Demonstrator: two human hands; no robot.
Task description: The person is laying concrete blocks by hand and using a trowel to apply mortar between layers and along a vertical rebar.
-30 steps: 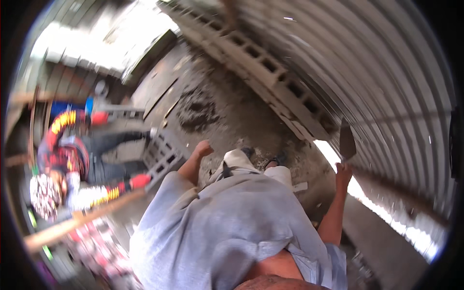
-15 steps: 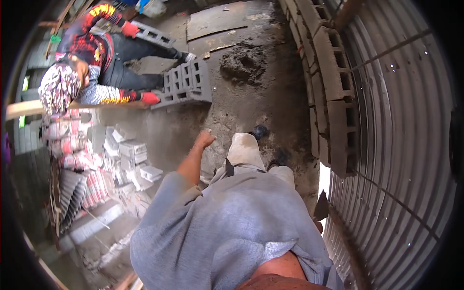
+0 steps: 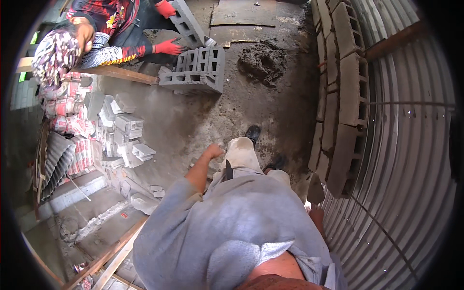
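My left hand (image 3: 213, 151) hangs beside my left knee with its fingers curled in, and nothing shows in it. My right hand (image 3: 316, 212), low at my right side and partly hidden by my shirt, is closed round the handle of a trowel (image 3: 315, 190). The trowel's dark pointed blade sticks forward near the end of the hollow-block wall (image 3: 349, 92). Ahead of me on the floor lies a heap of wet mortar (image 3: 262, 64).
At far left a co-worker in red gloves (image 3: 167, 47) handles a grey hollow block (image 3: 188, 23) beside standing blocks (image 3: 197, 70). Broken blocks (image 3: 129, 126) and stacked bags (image 3: 67, 124) lie left. Corrugated metal sheeting (image 3: 401, 159) rises on the right.
My view has shifted as I step forward, and the trowel in my right hand has come into fuller sight. The co-worker's nearer glove has left the standing blocks; the other tilts a block upright.
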